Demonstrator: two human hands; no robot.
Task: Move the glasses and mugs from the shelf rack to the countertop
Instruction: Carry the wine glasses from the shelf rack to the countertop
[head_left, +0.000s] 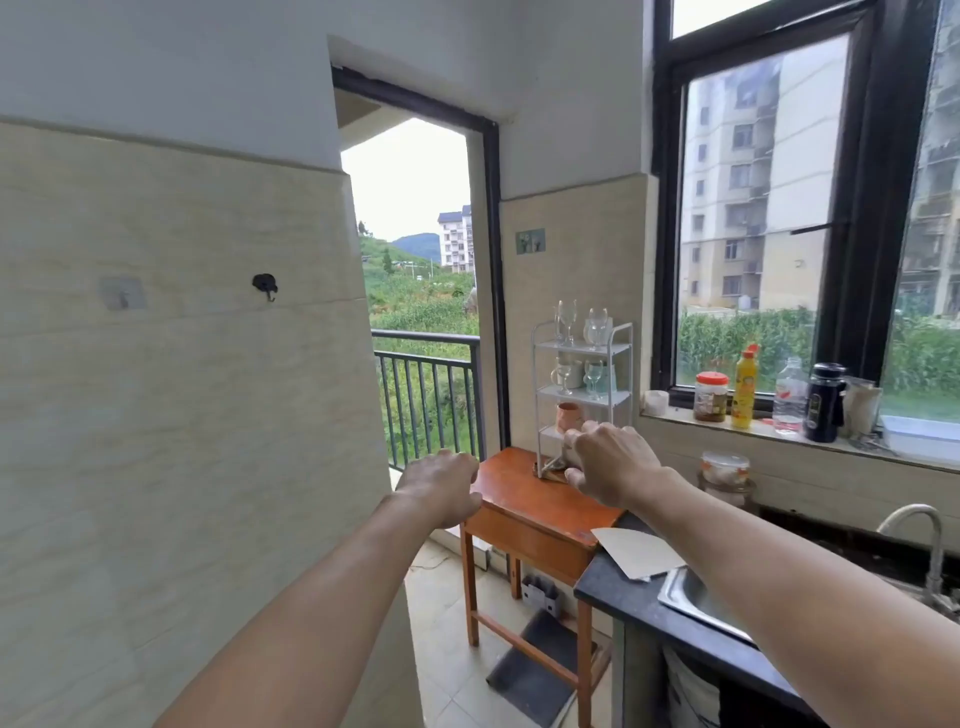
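Note:
A white three-tier shelf rack (622, 358) stands on a small orange wooden table (524, 499) in the corner. Wine glasses (567, 319) stand on its top tier. The middle tier holds more glasses (593, 375) and a pale mug. On the lowest tier sits a pinkish mug (569, 417). My right hand (610, 465) is stretched out in front of the rack's lowest tier, fingers apart and empty; it hides part of that tier. My left hand (444, 488) hovers at the table's left edge, fingers loosely curled, holding nothing. The dark countertop (628, 592) lies at the lower right.
A steel sink (691, 597) with a tap (919, 535) is set in the countertop, with a sheet of paper (636, 553) by it. Jars and bottles (745, 387) line the window sill. An open doorway leads to a railed balcony (428, 395). A tiled wall fills the left.

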